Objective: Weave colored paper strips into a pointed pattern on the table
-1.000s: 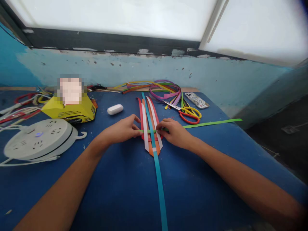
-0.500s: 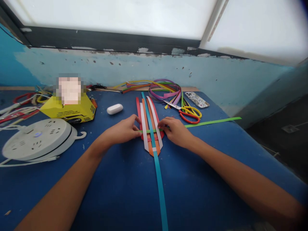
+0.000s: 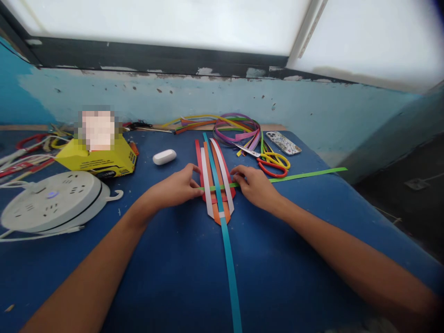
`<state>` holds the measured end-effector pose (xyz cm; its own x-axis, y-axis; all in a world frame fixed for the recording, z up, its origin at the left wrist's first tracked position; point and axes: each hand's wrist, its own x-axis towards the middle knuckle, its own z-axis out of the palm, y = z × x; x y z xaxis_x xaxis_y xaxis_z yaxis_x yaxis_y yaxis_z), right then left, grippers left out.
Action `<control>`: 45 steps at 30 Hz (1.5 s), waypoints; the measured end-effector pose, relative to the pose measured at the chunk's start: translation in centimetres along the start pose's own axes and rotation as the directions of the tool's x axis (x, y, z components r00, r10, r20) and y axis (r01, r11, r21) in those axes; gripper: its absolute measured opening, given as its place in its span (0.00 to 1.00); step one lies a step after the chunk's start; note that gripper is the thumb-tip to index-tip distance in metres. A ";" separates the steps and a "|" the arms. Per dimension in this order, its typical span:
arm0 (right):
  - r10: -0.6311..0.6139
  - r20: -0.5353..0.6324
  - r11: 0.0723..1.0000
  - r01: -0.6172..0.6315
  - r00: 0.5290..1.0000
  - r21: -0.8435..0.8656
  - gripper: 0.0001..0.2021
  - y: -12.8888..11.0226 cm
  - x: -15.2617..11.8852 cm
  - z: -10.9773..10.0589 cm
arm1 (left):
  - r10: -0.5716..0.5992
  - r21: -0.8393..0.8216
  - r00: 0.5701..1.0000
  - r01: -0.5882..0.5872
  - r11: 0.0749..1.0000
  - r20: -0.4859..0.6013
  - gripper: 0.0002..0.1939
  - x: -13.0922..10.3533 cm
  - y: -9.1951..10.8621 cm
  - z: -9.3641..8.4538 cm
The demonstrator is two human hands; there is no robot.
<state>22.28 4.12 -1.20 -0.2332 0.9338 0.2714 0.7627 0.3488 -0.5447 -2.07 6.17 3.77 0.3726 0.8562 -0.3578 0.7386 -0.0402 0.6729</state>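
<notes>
At the far left, a round white plastic power-socket reel [image 3: 52, 199] sits on the blue surface [image 3: 166, 277], with a yellow printed cardboard box [image 3: 97, 159] behind it. A small white rounded plastic case [image 3: 164, 157] lies farther right. The left hand [image 3: 176, 186] is bent beside the woven piece, its thumb at the near end of a narrow bright-green flat strip [image 3: 308, 175]; whether the fingertips close on it I cannot tell.

Between the hands lies the woven piece [image 3: 218, 203], flat strips of red, white and orange folded to a point, with a long teal-blue flat strip [image 3: 228, 259] down its middle. The green strip crosses it, apparently beneath the teal and white lengths. The right hand [image 3: 255, 186] rests at the right edge with fingers curled, the green strip running under it; its pinch is hidden.

The strips look light, smooth and springy, likely to slide or crease if bent sharply. The green one would be best held flat close to each edge of the weave, the folded point steadied.

Beyond lie red-and-yellow-handled scissors [image 3: 274, 169] and a patterned-case phone [image 3: 283, 143].
</notes>
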 end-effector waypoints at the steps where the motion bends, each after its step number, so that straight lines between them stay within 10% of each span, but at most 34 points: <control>1: 0.002 0.000 1.000 -0.002 1.000 -0.004 0.11 -0.1 0.0 0.0 | 0.001 -0.004 1.000 -0.001 1.000 0.002 0.37 0.0 0.0 0.0; 31: 0.033 0.027 0.983 -0.038 0.999 0.180 0.08 -0.4 0.1 -0.3 | -0.019 -0.019 1.000 0.019 1.000 -0.002 0.42 -0.3 0.5 0.1; 45: 0.040 0.220 0.984 -0.077 0.975 0.163 0.09 -0.5 -0.1 -1.6 | 0.034 -0.064 0.992 -0.027 0.998 0.118 0.55 -0.3 -0.1 0.1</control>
<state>22.90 3.73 0.36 -0.3293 0.9417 0.0684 0.6698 0.2840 -0.6861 -2.24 5.85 3.72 0.4614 0.7877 -0.4083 0.6908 -0.0302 0.7224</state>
